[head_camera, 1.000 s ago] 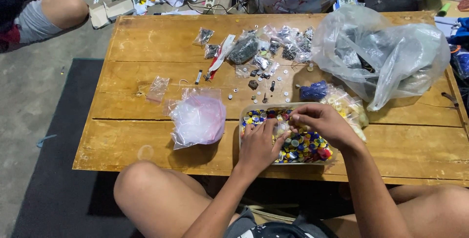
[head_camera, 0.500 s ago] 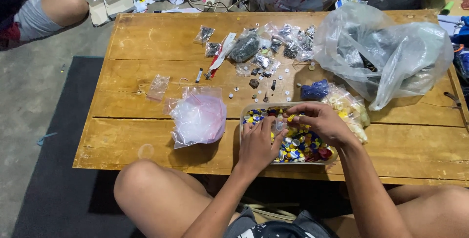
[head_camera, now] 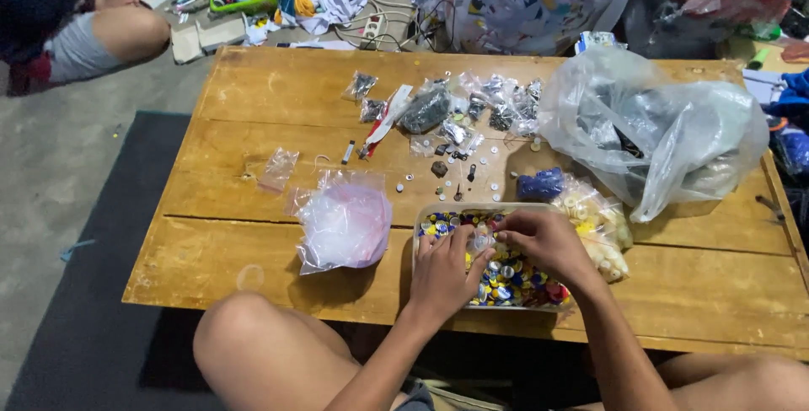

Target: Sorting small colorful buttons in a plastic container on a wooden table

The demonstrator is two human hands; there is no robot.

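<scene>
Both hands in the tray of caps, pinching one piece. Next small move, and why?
Probably lift the pinched piece straight up, clear of the pile. Both the left hand and right hand meet over the tray of coloured caps, fingertips closed on a small pale piece, with loose caps crowding all around it.

Just left of my tray sits a puffy pinkish clear plastic bag [head_camera: 344, 225]. A large crumpled clear plastic bag [head_camera: 653, 128] fills the table's far right. Below it lies a small clear bag of pale yellowish pieces [head_camera: 600, 230]. Small clear zip pouches [head_camera: 472, 107] are scattered mid-table.
</scene>
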